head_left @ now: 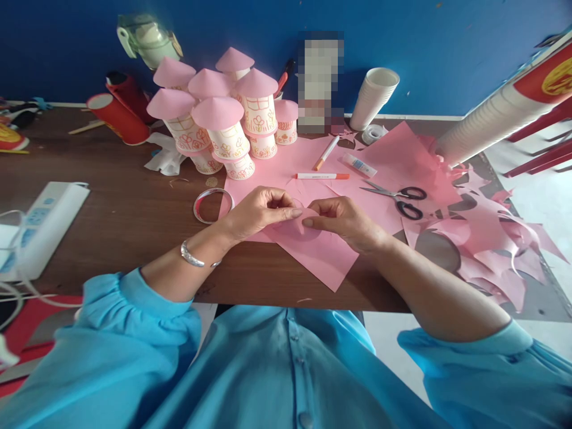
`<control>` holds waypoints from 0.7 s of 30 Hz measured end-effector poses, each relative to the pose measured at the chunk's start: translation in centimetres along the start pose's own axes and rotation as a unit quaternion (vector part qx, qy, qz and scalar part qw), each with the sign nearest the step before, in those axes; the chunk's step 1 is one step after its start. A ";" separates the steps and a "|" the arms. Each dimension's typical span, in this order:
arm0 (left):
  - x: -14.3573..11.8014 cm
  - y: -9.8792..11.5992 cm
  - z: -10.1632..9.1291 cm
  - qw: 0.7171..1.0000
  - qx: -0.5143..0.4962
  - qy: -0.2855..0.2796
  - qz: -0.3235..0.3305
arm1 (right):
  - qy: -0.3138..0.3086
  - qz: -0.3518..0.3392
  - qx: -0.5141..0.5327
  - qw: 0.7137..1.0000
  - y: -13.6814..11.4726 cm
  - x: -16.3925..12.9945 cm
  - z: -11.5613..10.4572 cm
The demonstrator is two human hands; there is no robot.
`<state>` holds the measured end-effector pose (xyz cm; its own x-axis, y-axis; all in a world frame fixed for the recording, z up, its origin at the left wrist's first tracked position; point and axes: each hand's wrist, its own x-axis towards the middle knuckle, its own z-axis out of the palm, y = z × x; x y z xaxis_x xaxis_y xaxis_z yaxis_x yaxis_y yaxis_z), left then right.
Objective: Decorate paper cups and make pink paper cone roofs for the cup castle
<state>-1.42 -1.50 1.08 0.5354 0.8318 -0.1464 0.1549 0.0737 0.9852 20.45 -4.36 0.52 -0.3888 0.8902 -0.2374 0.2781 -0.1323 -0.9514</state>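
Observation:
Between my hands is a small piece of pink paper [304, 221], hard to tell from the pink sheets beneath it. My left hand [263, 211] pinches its left side between thumb and fingers. On the other side, the thumb and forefinger of my right hand [346, 220] grip it too. A larger pink sheet [328, 262] lies under them at the table's front. To the right rest scissors [397, 193] with black handles. Beyond my hands are an orange marker [322, 176], a second marker [326, 154] and a glue tube [360, 165].
Paper-cup towers [227, 140] with pink cone roofs stand at the back. A tape roll [213, 205] lies by my left wrist. Stacked white cups [374, 98] stand behind. Pink scraps [487, 232] cover the right side; a power strip [44, 229] lies at left.

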 end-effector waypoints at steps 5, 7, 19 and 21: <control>0.1 0.0 -0.1 1.000 -0.020 -0.003 -0.011 | -0.005 0.003 0.015 1.000 0.1 0.1 0.0; 0.1 -0.2 -0.3 1.000 -0.026 -0.005 -0.013 | -0.004 0.001 0.017 1.000 0.1 0.0 0.0; -0.1 0.0 0.0 1.000 0.013 -0.014 0.010 | -0.044 0.003 0.039 0.998 -0.5 -0.2 -0.2; -0.1 0.1 0.1 0.999 0.029 -0.026 0.025 | -0.053 0.006 0.008 0.999 -0.6 -0.2 -0.2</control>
<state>-1.43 -1.63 1.15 0.5853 0.8042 -0.1032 0.1734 0.0002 0.9849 20.54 -4.33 1.19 -0.4760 0.8379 -0.2671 0.2697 -0.1500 -0.9512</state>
